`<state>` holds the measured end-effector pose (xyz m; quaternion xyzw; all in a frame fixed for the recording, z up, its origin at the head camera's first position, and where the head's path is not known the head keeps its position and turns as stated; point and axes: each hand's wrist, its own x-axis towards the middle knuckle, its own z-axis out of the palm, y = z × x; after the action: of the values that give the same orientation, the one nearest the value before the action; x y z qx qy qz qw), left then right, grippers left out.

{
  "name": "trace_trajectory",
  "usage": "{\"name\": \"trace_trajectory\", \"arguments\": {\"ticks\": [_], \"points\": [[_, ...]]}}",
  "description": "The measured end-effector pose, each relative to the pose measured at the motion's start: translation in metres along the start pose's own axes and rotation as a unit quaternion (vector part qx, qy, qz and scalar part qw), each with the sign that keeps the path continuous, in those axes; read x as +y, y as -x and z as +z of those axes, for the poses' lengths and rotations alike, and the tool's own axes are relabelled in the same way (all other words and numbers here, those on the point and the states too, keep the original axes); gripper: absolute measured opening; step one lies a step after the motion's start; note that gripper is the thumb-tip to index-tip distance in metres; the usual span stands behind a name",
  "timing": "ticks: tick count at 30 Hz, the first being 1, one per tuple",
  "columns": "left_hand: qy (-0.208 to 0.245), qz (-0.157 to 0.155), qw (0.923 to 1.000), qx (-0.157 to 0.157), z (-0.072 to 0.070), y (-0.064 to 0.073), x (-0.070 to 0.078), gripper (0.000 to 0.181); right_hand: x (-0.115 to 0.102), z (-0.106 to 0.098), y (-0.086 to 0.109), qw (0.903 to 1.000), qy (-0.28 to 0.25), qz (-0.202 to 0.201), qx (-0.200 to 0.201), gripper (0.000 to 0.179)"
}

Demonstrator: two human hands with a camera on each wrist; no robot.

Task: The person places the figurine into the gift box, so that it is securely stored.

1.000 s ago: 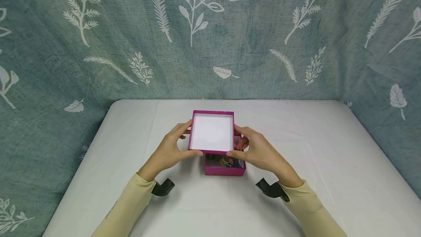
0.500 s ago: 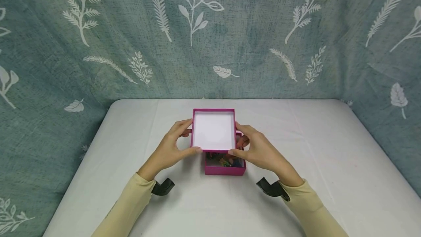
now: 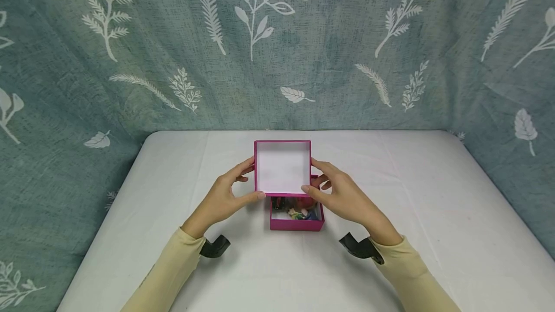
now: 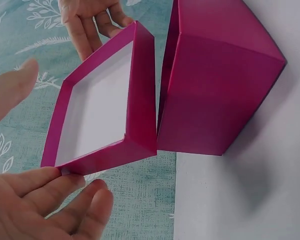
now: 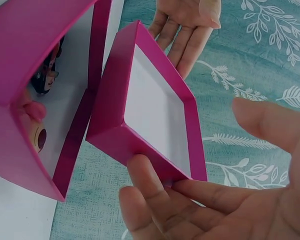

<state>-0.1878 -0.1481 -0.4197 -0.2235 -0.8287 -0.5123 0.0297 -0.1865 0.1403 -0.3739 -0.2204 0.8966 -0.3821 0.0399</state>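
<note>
A magenta box lid (image 3: 283, 167) with a white inside is held tilted over the back of a matching box (image 3: 297, 225), its hollow side facing me. My left hand (image 3: 223, 196) supports its left side with the fingers, and my right hand (image 3: 342, 194) does the same on the right. Both wrist views show the thumbs raised off the lid's walls. Inside the box lie small toy figures (image 3: 299, 214), partly hidden by the lid. One of them, a dark-haired figure (image 5: 46, 77), shows through the opening in the right wrist view.
The box stands on a white-covered table (image 3: 277, 273). Behind the table hangs a green cloth (image 3: 338, 100) with white leaf prints. Dark straps (image 3: 360, 247) stick out at both wrists.
The lid has risen a little and tilted further, its near edge lifting to uncover more of the toy figures. Both hands have stayed at its sides, and the box has not moved.
</note>
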Motion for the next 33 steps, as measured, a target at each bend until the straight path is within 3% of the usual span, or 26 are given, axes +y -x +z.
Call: {"name": "trace_trajectory", "arguments": {"ticks": [6,11,21,33], "points": [[0.003,-0.005,1.0000,0.003,-0.0003,-0.0002,0.0014,0.076,-0.0006,-0.0040,0.0014,0.9998,-0.017,0.013,-0.004,0.071],[0.054,-0.007,0.9985,-0.002,0.0004,-0.0004,0.0008,0.074,-0.0009,-0.0054,0.0015,0.9994,-0.033,0.011,-0.004,0.071],[0.123,0.014,0.9923,0.003,0.0023,0.0002,0.0017,0.068,0.0009,-0.0084,-0.0003,0.9954,-0.095,0.003,0.005,0.059],[0.144,0.047,0.9885,0.001,0.0010,0.0023,0.0031,0.048,0.0008,-0.0107,-0.0002,0.9884,-0.151,-0.007,0.012,0.043]]}}
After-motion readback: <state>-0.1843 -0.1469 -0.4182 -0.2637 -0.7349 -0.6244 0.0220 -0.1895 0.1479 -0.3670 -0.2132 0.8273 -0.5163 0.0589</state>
